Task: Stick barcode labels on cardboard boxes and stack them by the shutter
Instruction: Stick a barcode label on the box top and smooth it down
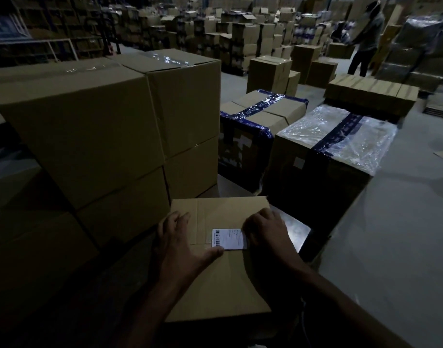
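Label (230, 239) sits on box (215, 280) top, between both hands. Left hand (178, 243) flat, fingers (175, 219) spread, thumb tip on the label's near-left corner. Right hand (264, 232) fingers curled down onto its right edge, pressing, not gripping. To do it well: smooth from barcode side toward the right fingers, no bubbles. Stack (110, 136) stands just beyond the left fingers, taped boxes (263, 114) beyond the right; shutter not visible. Another person (365, 38) works far off.
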{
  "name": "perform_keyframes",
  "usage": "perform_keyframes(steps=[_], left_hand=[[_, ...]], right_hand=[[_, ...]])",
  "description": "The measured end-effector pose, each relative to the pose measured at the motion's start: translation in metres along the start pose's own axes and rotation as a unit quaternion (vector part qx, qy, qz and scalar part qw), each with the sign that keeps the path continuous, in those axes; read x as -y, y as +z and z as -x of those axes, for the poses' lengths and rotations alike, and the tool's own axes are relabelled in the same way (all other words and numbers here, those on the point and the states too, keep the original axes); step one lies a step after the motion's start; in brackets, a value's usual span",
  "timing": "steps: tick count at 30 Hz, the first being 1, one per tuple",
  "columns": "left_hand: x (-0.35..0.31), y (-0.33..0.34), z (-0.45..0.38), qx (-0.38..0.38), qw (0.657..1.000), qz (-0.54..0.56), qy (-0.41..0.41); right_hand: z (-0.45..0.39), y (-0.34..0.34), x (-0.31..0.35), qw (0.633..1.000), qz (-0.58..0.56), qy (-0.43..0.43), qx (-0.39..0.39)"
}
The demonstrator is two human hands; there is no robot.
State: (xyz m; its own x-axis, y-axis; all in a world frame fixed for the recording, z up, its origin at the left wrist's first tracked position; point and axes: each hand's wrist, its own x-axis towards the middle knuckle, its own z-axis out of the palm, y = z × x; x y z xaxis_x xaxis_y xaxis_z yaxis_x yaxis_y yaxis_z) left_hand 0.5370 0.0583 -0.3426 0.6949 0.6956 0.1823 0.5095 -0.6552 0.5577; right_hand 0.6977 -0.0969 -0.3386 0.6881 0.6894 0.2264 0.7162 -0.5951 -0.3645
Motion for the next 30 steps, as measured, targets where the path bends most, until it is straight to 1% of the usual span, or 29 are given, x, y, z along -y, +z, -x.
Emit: perform_keyframes(steps=[3, 7, 12, 14, 16, 17, 18, 19, 22, 24, 25, 27, 28, 30], left_hand=[[-0.001, 0.000, -0.001, 0.004, 1.000, 0.001, -0.004], [0.000, 0.001, -0.002, 0.002, 1.000, 0.000, -0.009], [0.001, 0.003, -0.004, -0.006, 1.000, 0.001, 0.000], [0.000, 0.003, -0.004, 0.001, 1.000, 0.001, -0.006], [-0.001, 0.002, -0.003, 0.009, 1.000, 0.003, -0.013], [-0.001, 0.002, -0.003, 0.011, 1.000, 0.004, -0.013], [-0.001, 0.001, -0.004, 0.013, 1.000, 0.004, -0.012], [-0.002, 0.000, -0.004, 0.016, 1.000, 0.004, -0.011], [0.000, -0.001, -0.004, 0.017, 1.000, 0.010, -0.008], [0.001, -0.002, -0.003, 0.018, 1.000, 0.011, -0.004], [0.001, -0.003, -0.004, 0.020, 1.000, 0.011, -0.002], [0.000, -0.003, -0.004, 0.032, 0.999, 0.015, -0.007], [0.001, -0.003, -0.004, 0.037, 0.999, 0.018, -0.010], [0.002, -0.003, -0.004, 0.031, 0.999, 0.025, -0.006]], right_hand=[[0.002, 0.005, 0.010, 0.999, 0.038, 0.017, -0.009], [0.008, 0.011, 0.019, 0.992, 0.119, 0.016, -0.023], [0.005, 0.014, 0.019, 0.988, 0.150, 0.019, -0.024], [0.006, 0.014, 0.019, 0.987, 0.148, 0.010, -0.060], [0.007, 0.012, 0.021, 0.982, 0.145, -0.017, -0.122], [0.007, 0.012, 0.020, 0.980, 0.135, -0.028, -0.142], [0.006, 0.013, 0.019, 0.982, 0.117, -0.034, -0.146], [0.005, 0.013, 0.018, 0.987, 0.090, -0.024, -0.129], [-0.002, 0.003, 0.017, 0.999, 0.003, 0.038, -0.026], [-0.002, -0.006, 0.019, 0.997, -0.061, 0.044, 0.010], [-0.003, -0.011, 0.021, 0.992, -0.115, 0.050, 0.022], [-0.003, -0.014, 0.023, 0.969, -0.231, 0.070, 0.057], [-0.003, -0.015, 0.023, 0.958, -0.269, 0.073, 0.071], [-0.004, -0.012, 0.022, 0.949, -0.297, 0.066, 0.082]])
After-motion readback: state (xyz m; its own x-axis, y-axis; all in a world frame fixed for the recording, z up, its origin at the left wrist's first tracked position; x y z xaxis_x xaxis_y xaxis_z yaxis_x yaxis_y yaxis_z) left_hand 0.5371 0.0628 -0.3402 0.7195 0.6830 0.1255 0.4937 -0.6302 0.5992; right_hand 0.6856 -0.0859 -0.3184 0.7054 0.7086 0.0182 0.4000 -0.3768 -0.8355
